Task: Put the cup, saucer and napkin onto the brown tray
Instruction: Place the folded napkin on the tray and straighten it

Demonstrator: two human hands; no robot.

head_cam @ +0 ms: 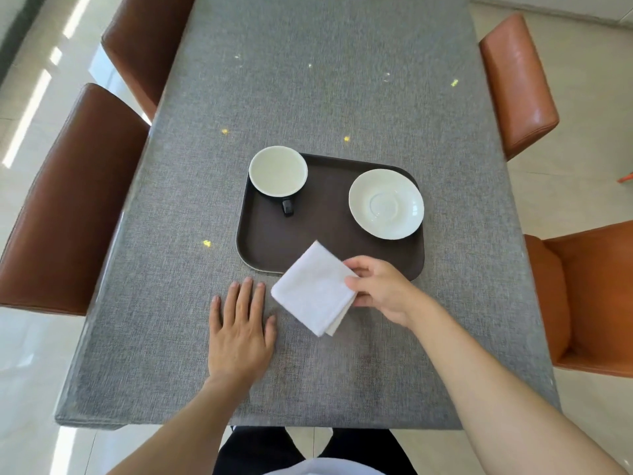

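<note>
Grey cloth-covered table [308, 97] w/ brown chairs [68, 207] both sides, far half bare, brown tray [308, 228] at centre, cup [278, 171] in its far-left corner, saucer [386, 204] far-right overhanging the rim, right hand [380, 291] pinching folded white napkin [313, 289] across tray's near edge, left hand [241, 332] flat on cloth, fingers spread, just beside napkin.

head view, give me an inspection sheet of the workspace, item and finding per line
surface: grey cloth-covered table, with a few small yellow specks
job's things: brown tray on the table; cup in its far left corner, handle toward the person; white saucer at its right side, empty; folded white napkin partly over the tray's near edge, partly over the table
clutter: nothing seen
grippers: left hand flat on the table, holding nothing; right hand pinching the napkin's right edge
cables: nothing seen
surroundings: brown leather chairs along both sides, glossy tiled floor
</note>
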